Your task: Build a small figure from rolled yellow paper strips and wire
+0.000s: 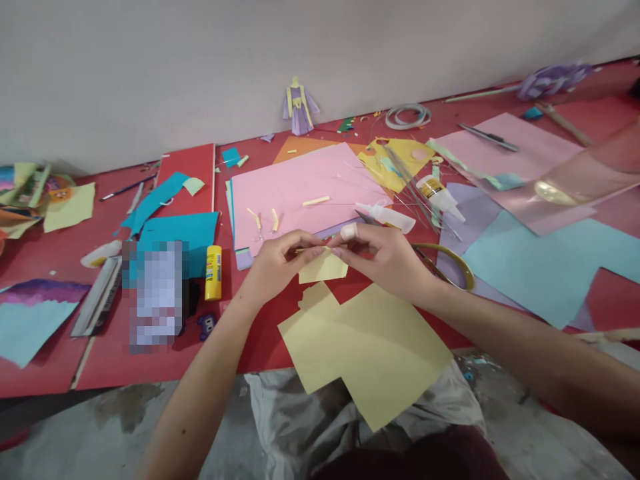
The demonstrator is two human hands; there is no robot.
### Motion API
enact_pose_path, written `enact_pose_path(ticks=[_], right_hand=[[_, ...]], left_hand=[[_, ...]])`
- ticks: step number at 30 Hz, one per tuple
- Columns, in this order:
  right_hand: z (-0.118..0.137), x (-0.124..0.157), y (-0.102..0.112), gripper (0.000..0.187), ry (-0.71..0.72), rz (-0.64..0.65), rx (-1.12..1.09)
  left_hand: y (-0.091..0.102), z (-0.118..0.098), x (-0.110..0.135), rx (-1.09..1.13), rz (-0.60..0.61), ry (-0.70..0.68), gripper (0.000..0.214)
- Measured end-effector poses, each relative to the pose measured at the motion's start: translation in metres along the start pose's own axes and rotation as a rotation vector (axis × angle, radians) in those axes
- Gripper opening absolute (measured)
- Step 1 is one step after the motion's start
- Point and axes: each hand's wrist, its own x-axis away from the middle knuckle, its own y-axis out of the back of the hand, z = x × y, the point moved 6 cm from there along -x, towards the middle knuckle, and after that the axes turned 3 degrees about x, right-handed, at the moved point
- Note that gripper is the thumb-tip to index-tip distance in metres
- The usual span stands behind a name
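Observation:
Both hands meet at a small piece of pale yellow paper (324, 268) over the red table. My left hand (280, 263) pinches its upper edge from the left, thumb against fingers. From the other side my right hand (385, 257), with white tape round one finger, pinches the same edge. A dark pointed tip shows by the right hand; what it belongs to is mostly hidden. Below them a larger cut sheet of yellow paper (370, 347) hangs partly over the table edge. Rolled yellow paper pieces (317, 201) lie on the pink paper (295, 180) beyond.
A glue stick (213, 273) stands left of my hands. Glue bottles (440, 197), thin wires and scissors with a yellow-green handle (460, 267) are at the right. A paper doll (299, 110) leans on the wall. Blue paper (545, 267) covers the right side.

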Motion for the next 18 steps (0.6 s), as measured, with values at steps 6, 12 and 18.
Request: enact_pose_path(ticks=[6,12,18], right_hand=[[0.002,0.001,-0.002,0.011,0.002,0.01,0.012],[-0.008,-0.003,-0.004,0.019,-0.08,0.036,-0.122],[-0.006,-0.005,-0.001,0.022,-0.076,0.015,-0.103]], left_hand=[[0.001,-0.002,0.001,-0.021,-0.03,-0.012,0.015],[0.002,-0.007,0.002,-0.013,-0.048,-0.023,0.014],[0.002,-0.006,0.001,-0.036,-0.03,-0.015,0.015]])
